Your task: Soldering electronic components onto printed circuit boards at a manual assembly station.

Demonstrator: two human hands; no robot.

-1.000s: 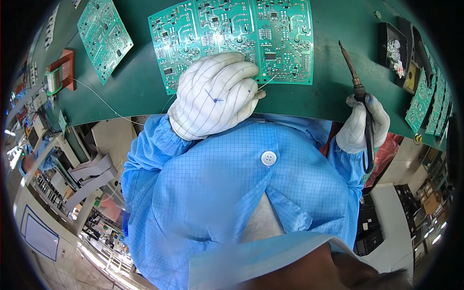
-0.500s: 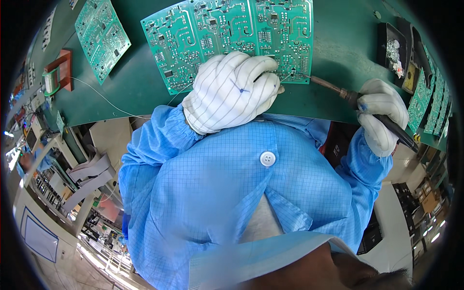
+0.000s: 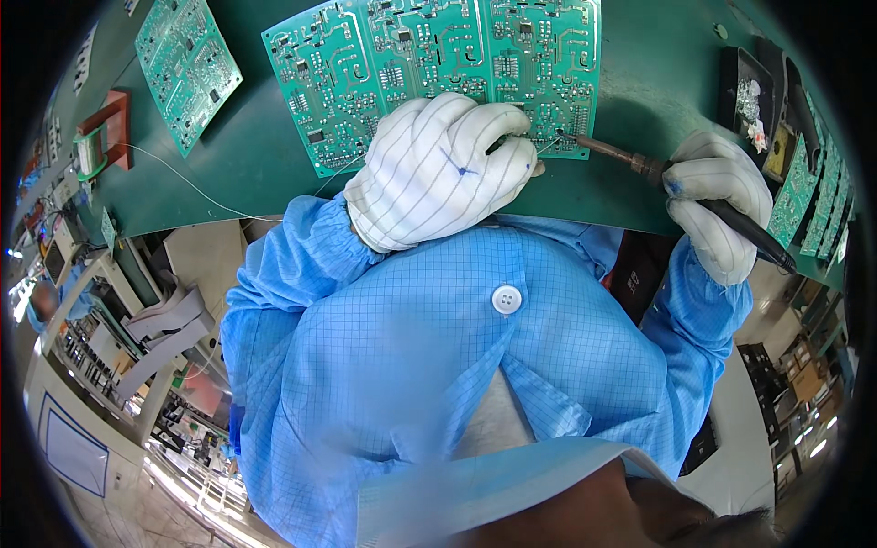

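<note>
A large green circuit board panel lies on the green tabletop in front of me. My left hand, in a white striped glove, rests over its near edge. Thumb and forefinger pinch thin solder wire, whose end reaches the board's lower right part. In my gloved right hand is a soldering iron, held by its dark handle. Its tip meets the board near the wire's end. The wire trails from under my left hand toward a spool at the left.
The spool sits in a reddish-brown holder. Another circuit board lies at the far left. On the right stand a dark tray with whitish scraps and several green boards. The table's front edge runs close to my body.
The soldering iron's tip has moved slightly left along the board, close to the wire's end. My right hand has shifted a little left; my left hand stays nearly in place.
</note>
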